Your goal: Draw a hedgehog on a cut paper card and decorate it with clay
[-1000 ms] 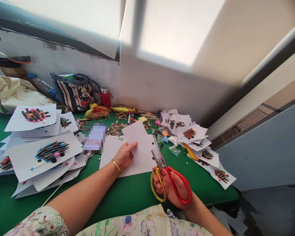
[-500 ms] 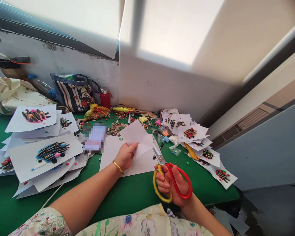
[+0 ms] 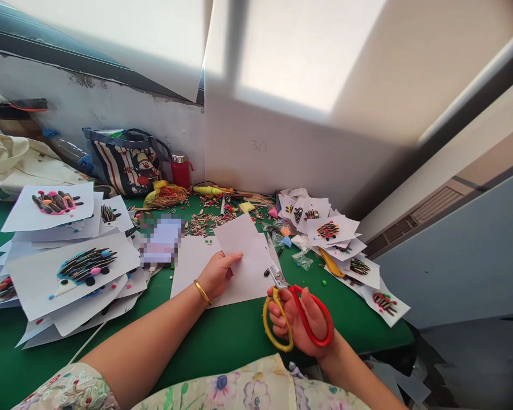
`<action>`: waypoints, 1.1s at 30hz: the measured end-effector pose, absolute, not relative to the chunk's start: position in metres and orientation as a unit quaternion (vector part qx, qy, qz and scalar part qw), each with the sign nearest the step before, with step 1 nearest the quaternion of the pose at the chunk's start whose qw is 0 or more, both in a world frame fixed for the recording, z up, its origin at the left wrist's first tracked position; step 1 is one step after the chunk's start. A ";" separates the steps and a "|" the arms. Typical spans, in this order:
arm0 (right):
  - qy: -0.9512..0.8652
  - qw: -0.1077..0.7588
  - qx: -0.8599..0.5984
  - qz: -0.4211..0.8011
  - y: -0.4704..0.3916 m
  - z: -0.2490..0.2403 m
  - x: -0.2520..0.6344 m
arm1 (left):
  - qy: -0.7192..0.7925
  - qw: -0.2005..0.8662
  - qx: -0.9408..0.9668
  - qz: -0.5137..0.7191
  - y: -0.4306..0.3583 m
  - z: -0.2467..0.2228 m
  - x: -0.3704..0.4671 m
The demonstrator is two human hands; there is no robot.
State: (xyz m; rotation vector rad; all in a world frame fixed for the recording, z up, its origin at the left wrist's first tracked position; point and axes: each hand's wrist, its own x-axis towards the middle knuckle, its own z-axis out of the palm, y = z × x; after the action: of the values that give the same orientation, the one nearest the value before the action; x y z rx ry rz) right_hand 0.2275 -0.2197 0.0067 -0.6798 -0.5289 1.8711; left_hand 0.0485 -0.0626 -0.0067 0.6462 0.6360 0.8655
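Observation:
My left hand (image 3: 220, 274) is closed on a small white sheet of paper (image 3: 243, 239), its thumb lying across the top. Beneath that sheet, a larger white sheet (image 3: 187, 267) lies on the green table (image 3: 235, 336). My right hand (image 3: 301, 319) grips a pair of scissors (image 3: 279, 279) with one yellow and one red handle; fingers and thumb pass through the loops. The blades point up and away, slightly apart, close to the right edge of the held paper. Whether they touch the paper I cannot tell.
Stacks of white cards bearing seed-and-clay hedgehogs stand at left (image 3: 74, 302) and right (image 3: 331, 233). Loose seeds (image 3: 207, 222), a phone (image 3: 161, 240) with its screen blurred and small plastic bags (image 3: 302, 259) lie between. Behind are a striped bag (image 3: 123, 165) and a red bottle (image 3: 180, 171).
The small sheet has turned in my left hand, its lower part now nearer the scissors. The scissors have shifted slightly left, and the whole view has moved a little.

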 end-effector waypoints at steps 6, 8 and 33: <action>-0.221 0.532 -0.265 0.773 -0.216 0.005 0.224 | 0.291 0.816 0.315 0.387 -0.070 -0.007 0.051; -0.221 0.544 -0.264 0.765 -0.215 0.005 0.223 | 0.291 0.815 0.318 0.388 -0.070 -0.007 0.051; -0.216 0.544 -0.265 0.766 -0.211 0.004 0.224 | 0.302 0.821 0.345 0.339 -0.073 -0.013 0.052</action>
State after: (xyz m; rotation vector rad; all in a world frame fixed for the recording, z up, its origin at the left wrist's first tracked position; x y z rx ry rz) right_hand 0.2237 -0.2105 0.0042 -0.6298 -0.5130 1.8177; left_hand 0.0517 -0.0732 -0.0126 0.7352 0.6434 0.7226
